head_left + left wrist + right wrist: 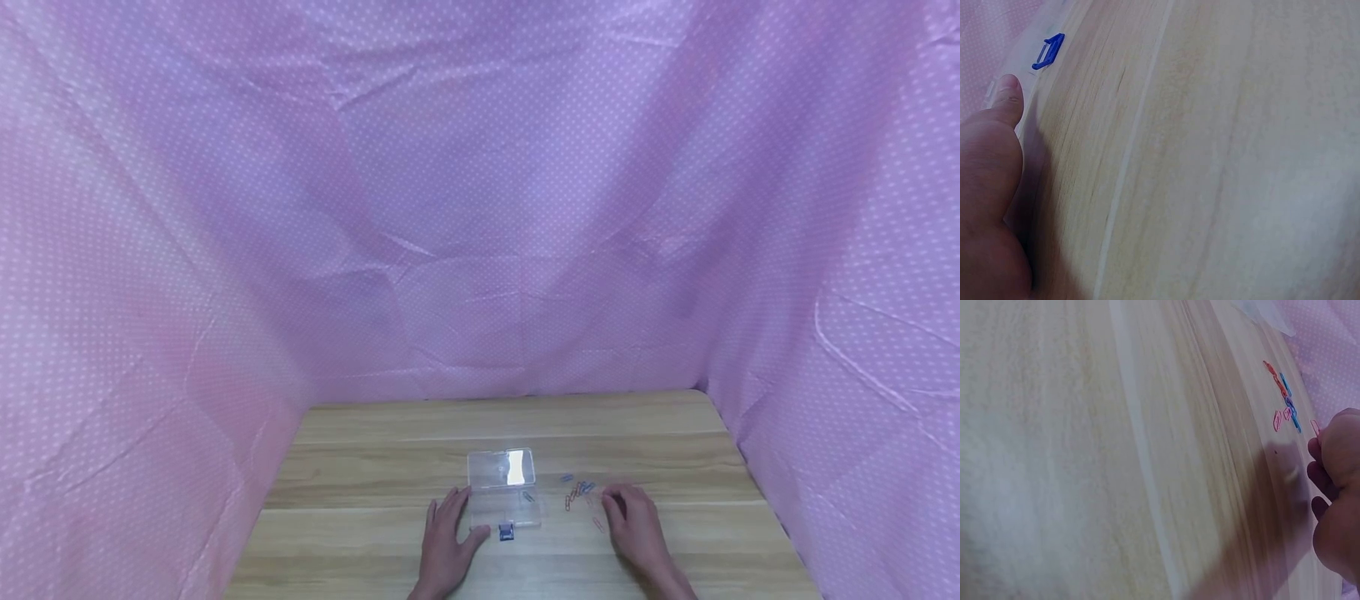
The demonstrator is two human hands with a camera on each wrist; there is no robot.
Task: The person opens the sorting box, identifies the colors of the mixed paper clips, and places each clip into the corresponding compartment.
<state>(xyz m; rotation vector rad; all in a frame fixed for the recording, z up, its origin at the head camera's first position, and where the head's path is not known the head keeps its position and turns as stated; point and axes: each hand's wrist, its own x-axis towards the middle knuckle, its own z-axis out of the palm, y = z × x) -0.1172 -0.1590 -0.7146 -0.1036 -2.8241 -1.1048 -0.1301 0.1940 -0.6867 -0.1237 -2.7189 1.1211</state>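
Note:
A clear plastic box (pixel 492 506) lies with its lid (pixel 487 469) swung back; a small dark paper clip (pixel 528 497) is inside, and a blue latch (pixel 507 532) (pixel 1049 51) hangs at the front. My left hand (pixel 448 546) rests against the box's left side, fingers extended, thumb (pixel 1009 100) at its front edge. To the right of the box lies a loose group of red, blue and pink paper clips (pixel 577 492) (pixel 1285 394). Just right of them, my right hand (pixel 634 525) pinches a pink paper clip (pixel 1315 428) between thumb and fingers; part of that clip is hidden.
Both hands are over a wood-grain table (pixel 375 450). Pink dotted cloth (pixel 517 317) hangs behind the table and along both sides. One pale red clip (pixel 597 524) lies apart, nearer the front than the group.

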